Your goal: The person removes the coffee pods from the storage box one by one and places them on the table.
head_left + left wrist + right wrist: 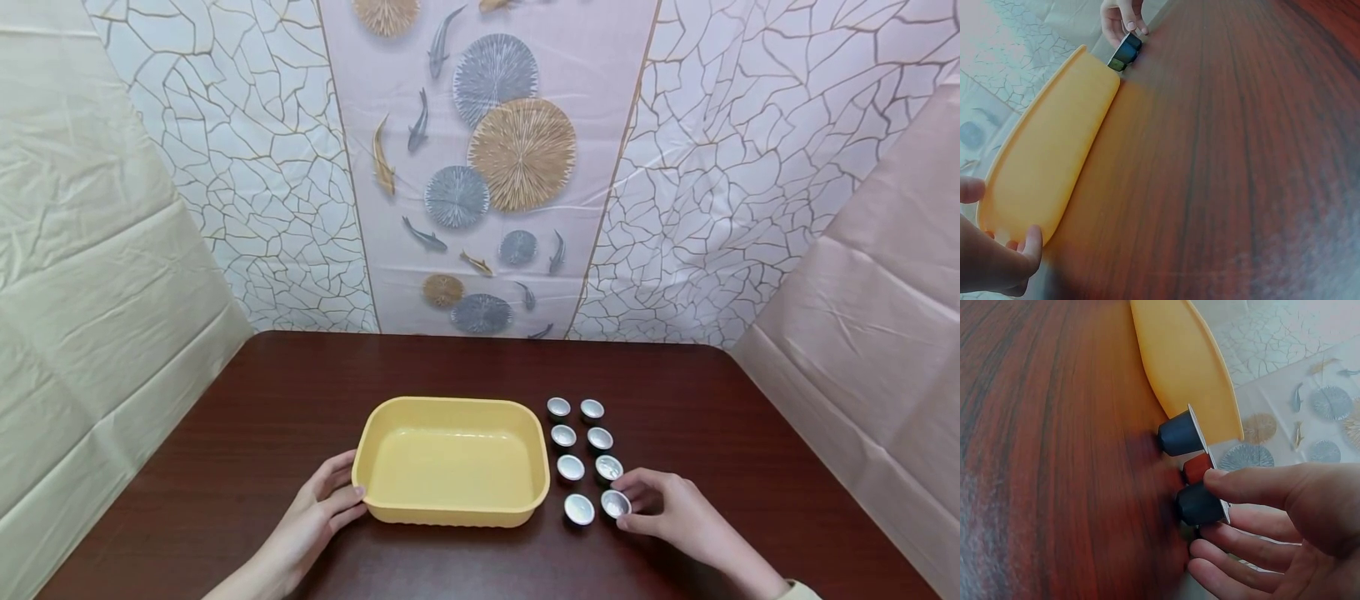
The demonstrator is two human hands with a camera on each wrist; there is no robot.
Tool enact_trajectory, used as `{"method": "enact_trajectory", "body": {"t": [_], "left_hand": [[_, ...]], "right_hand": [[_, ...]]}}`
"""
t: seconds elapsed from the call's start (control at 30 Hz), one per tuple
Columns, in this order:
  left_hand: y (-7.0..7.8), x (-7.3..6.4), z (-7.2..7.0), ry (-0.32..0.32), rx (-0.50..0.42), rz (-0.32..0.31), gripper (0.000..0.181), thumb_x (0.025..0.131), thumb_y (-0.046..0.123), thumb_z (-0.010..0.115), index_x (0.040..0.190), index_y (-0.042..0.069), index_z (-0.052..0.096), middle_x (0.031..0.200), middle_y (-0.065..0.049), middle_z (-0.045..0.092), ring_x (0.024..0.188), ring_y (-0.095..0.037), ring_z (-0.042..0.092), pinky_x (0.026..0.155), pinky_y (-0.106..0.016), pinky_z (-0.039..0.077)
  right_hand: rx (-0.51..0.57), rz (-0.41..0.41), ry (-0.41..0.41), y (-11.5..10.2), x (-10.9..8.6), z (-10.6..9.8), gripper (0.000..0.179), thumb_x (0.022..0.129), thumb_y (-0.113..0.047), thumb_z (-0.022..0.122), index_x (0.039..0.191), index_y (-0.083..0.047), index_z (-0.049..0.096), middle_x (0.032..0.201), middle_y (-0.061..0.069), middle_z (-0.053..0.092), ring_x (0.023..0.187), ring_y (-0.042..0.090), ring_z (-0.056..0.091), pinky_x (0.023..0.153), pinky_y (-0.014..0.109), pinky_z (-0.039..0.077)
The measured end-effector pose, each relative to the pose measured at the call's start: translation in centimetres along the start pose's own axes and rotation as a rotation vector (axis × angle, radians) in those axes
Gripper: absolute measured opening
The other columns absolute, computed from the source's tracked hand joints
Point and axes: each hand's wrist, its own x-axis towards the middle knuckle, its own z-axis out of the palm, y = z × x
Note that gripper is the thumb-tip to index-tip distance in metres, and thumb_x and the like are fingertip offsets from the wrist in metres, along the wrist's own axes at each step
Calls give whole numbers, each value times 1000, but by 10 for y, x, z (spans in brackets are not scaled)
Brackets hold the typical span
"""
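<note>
A yellow rectangular tray stands on the dark wooden table. My left hand holds it by its left end, fingers along the outer wall and thumb by the near corner. Right of the tray, coffee capsules stand in two columns with their silver lids up. My right hand pinches the nearest capsule of the right column between thumb and fingers. In the right wrist view this capsule has a dark body, and its lid rim is partly covered by my hand. A dark blue capsule and a red one stand close by.
The other capsules reach back along the tray's right side, such as the far left one and the far right one. Patterned cloth hangs behind the table, with plain cloth at both sides.
</note>
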Motion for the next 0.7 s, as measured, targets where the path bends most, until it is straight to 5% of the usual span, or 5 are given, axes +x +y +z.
{"method": "enact_trajectory", "body": {"t": [0.7], "left_hand": [[0,0,0,0,-6,2,61,94,7,57,149,6,32,146,-21,40,114,-15,56,90,-25,53]], "right_hand": [[3,14,23,-2,-3,1,31,79,-24,82,104,-13,68,91,-4,71,81,-1,65,70,22,53]]}}
